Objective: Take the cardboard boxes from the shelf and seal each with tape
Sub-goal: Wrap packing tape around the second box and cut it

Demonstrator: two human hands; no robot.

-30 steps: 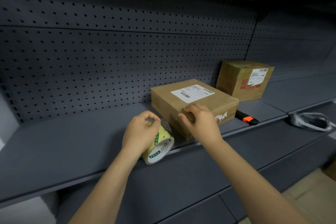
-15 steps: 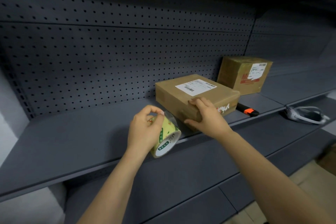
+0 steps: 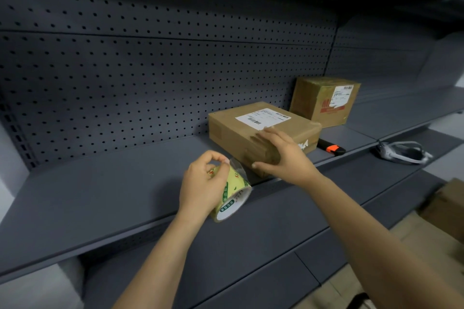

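A flat cardboard box with a white label lies on the grey shelf. My right hand rests flat on its near corner, fingers spread over the top edge and side. My left hand grips a yellow-green roll of clear tape just left of the box, and a clear strip runs from the roll to the box's near face. A second, taller cardboard box stands behind at the right.
An orange and black utility knife lies right of the flat box. A white and grey device sits further right on the shelf. A dark pegboard wall backs the shelf. Another carton stands on the floor at lower right.
My right hand has slid along the box's near corner and spread flatter. My left hand has drawn the tape roll slightly away from the box. The view shifted a little.
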